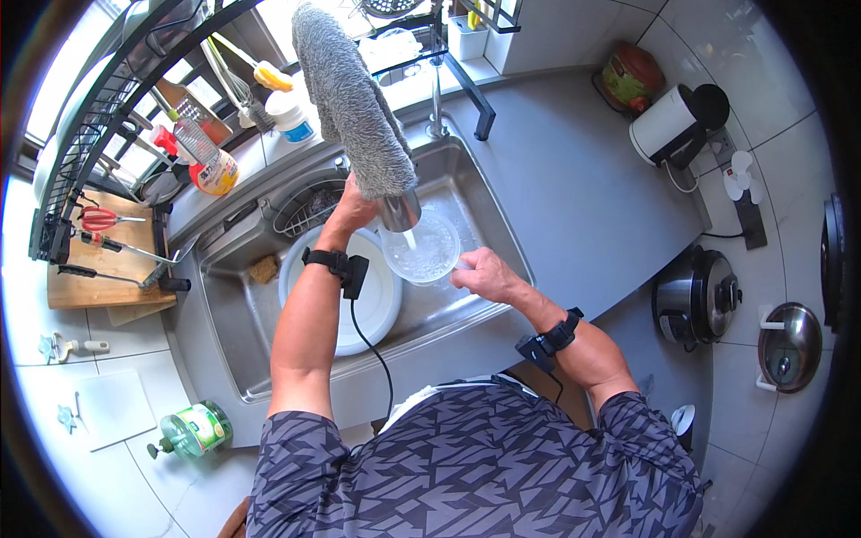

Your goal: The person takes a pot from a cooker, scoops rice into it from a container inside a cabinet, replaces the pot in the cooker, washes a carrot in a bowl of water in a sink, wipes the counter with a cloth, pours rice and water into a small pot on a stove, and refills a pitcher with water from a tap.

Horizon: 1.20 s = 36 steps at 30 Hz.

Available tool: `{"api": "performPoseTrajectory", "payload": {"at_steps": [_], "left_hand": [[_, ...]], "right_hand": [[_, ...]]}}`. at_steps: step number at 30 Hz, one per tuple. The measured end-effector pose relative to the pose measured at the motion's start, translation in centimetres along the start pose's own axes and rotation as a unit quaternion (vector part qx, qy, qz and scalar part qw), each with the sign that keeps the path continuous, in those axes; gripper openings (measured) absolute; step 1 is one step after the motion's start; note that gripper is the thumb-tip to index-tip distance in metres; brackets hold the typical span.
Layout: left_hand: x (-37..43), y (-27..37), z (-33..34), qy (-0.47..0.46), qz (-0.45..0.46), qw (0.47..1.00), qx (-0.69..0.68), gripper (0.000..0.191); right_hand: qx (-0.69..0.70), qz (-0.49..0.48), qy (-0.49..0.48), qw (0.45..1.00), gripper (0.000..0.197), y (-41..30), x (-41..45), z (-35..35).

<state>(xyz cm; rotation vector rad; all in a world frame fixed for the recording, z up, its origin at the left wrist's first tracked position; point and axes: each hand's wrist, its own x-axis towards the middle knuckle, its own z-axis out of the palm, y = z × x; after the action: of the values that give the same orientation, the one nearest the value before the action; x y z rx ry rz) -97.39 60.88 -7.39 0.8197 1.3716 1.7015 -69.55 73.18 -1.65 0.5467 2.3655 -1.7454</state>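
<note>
My right hand [485, 274] grips the handle of a clear plastic cup [424, 249] over the right side of the stainless steel sink [484, 202]. Water runs into the cup from a metal spout [400, 212], and its surface bubbles. A grey fluffy cloth cover [353, 101] wraps the part above the spout. My left hand [356, 205] is beside the spout, partly hidden behind it; whether it grips anything does not show. Below my left forearm a white round basin [370, 302] sits in the sink. A brown sponge [264, 269] lies to its left.
A wire basket [303, 212] sits at the sink's back edge. A red-capped spray bottle [212, 171] and a white tub [290, 118] line the sill. To the right are an electric kettle [666, 131] and an electric cooker [693, 296]. A black rack [101, 114] overhangs the left.
</note>
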Motion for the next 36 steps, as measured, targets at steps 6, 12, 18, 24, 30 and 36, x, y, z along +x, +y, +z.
{"api": "performPoseTrajectory", "payload": {"at_steps": [6,12,18,24,30,36], "left_hand": [[0.1,-0.3,-0.3,0.003,-0.006,1.0,-0.03,0.046],[0.1,-0.5,-0.3,-0.003,0.037,0.997,0.061,0.045],[0.1,-0.4,-0.7,-0.003,0.059,0.99,0.13,0.046],[-0.1,-0.2,-0.3,0.002,0.041,0.994,0.101,0.045],[-0.3,0.4,-0.1,-0.003,0.035,0.995,0.092,0.046],[-0.5,2.2,1.2,-0.021,0.023,0.988,0.153,0.046]], "right_hand": [[0.012,0.012,-0.002,1.0,0.028,-0.2,0.0,0.0],[0.012,0.014,0.001,1.0,0.027,0.0,0.0,0.0],[0.014,0.017,-0.001,1.0,0.027,-0.5,-0.1,-0.1],[0.021,0.008,0.007,1.0,0.026,0.0,0.1,-0.1],[0.027,-0.009,0.01,1.0,0.026,-0.3,0.3,0.0],[0.021,-0.008,0.016,1.0,0.025,0.0,0.1,-0.6]]}}
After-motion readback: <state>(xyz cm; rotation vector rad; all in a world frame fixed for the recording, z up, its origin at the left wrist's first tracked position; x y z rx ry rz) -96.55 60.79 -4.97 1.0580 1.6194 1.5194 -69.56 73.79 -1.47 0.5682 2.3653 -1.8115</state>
